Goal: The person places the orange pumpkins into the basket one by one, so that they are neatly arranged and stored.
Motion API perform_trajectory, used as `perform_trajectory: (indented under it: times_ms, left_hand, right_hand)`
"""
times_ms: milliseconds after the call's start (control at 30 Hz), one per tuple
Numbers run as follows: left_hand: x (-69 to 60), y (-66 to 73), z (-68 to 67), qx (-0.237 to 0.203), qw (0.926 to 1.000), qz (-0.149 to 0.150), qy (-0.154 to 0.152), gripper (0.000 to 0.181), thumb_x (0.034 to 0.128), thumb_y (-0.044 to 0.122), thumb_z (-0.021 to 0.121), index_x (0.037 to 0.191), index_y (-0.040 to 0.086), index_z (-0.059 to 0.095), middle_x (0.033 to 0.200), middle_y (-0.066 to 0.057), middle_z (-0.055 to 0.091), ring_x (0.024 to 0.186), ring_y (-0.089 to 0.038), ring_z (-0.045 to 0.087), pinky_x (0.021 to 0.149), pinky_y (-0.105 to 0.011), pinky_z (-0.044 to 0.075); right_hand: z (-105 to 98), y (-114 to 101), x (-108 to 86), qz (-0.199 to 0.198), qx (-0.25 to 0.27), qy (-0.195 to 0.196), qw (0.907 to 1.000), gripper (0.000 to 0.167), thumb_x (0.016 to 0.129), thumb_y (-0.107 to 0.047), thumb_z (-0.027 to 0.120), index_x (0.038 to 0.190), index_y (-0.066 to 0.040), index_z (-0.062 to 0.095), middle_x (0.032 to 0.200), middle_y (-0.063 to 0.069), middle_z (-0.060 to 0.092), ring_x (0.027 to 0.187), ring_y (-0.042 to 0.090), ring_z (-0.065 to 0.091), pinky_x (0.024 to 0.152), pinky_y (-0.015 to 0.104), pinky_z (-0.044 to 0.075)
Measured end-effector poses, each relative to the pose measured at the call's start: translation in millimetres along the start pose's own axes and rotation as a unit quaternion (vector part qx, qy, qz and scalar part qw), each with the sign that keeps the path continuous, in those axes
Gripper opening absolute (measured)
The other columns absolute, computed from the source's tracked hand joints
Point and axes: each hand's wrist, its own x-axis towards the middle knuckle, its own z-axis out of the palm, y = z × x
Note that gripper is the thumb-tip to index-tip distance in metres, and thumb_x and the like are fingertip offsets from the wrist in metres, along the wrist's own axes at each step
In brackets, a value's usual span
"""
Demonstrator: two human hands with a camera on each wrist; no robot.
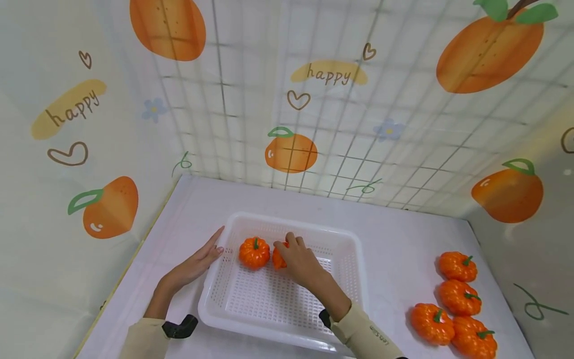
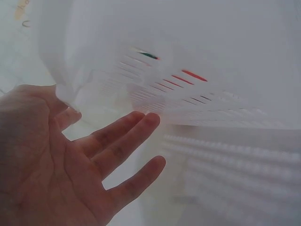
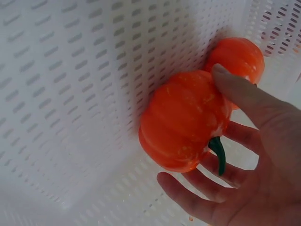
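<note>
A white perforated plastic basket [image 1: 264, 301] stands on the table. My right hand [image 1: 300, 262] reaches inside it and grips a small orange toy pumpkin [image 3: 181, 120] with a green stem. In the right wrist view the thumb lies on the pumpkin's top side and the fingers curve under it. Beside it in the basket sits a second orange pumpkin [image 1: 254, 255], near the left wall. My left hand [image 1: 197, 264] is at the basket's left side. Seen from the left wrist, its fingers [image 2: 127, 141] are extended against the outer wall, and the thumb is partly hidden behind the rim.
Several more orange pumpkins [image 1: 457, 296] lie grouped on the right side of the white table [image 1: 390, 249]. Behind the table hangs a white sheet printed with oranges and hearts, over a wire grid [image 1: 345, 164]. Another sheet [image 1: 45, 199] closes the left side.
</note>
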Motion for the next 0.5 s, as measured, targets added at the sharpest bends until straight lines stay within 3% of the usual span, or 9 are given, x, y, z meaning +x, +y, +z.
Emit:
perform_trajectory:
  times_ms: [500]
  left_hand:
    - [0.7, 0.0, -0.7, 0.0, 1.0, 0.009, 0.0, 0.064, 0.1062, 0.044, 0.042, 0.158, 0.044, 0.006, 0.166, 0.005, 0.001, 0.151, -0.027, 0.005, 0.114, -0.066, 0.006]
  right_hand:
    - [-8.1, 0.2, -3.7, 0.005, 0.021, 0.0, 0.9998, 0.059, 0.079, -0.022, 0.086, 0.131, -0.011, 0.06, 0.122, 0.02, 0.049, 0.106, 0.038, 0.05, 0.069, 0.046, 0.055]
